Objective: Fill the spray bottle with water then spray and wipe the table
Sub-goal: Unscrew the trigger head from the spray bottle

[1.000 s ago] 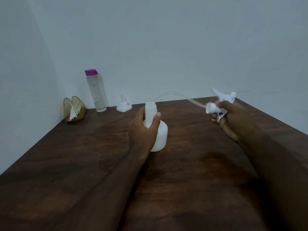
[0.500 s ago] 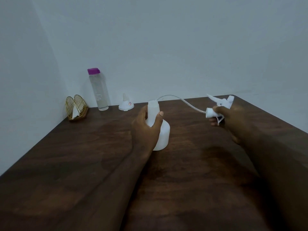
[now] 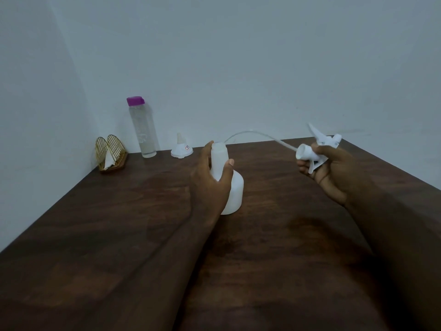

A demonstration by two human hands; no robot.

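Observation:
A white spray bottle (image 3: 232,189) stands upright on the dark wooden table (image 3: 119,235), its neck uncapped. My left hand (image 3: 211,180) grips the bottle's neck and shoulder. To the right, my right hand (image 3: 327,168) holds the white trigger spray head (image 3: 315,149) above the table. Its thin dip tube (image 3: 257,134) arcs left in the air, with its end behind and just right of the bottle's neck. A clear water bottle (image 3: 143,130) with a purple cap stands near the back wall at the left.
A white funnel (image 3: 181,149) sits upside down beside the water bottle. A gold wire napkin holder (image 3: 110,154) with a white napkin stands in the back left corner. Walls border the table at the left and back.
The spray head in my right hand has dropped a little and steadied. Its tube now hangs clear of the bottle's mouth. My left hand stays on the bottle.

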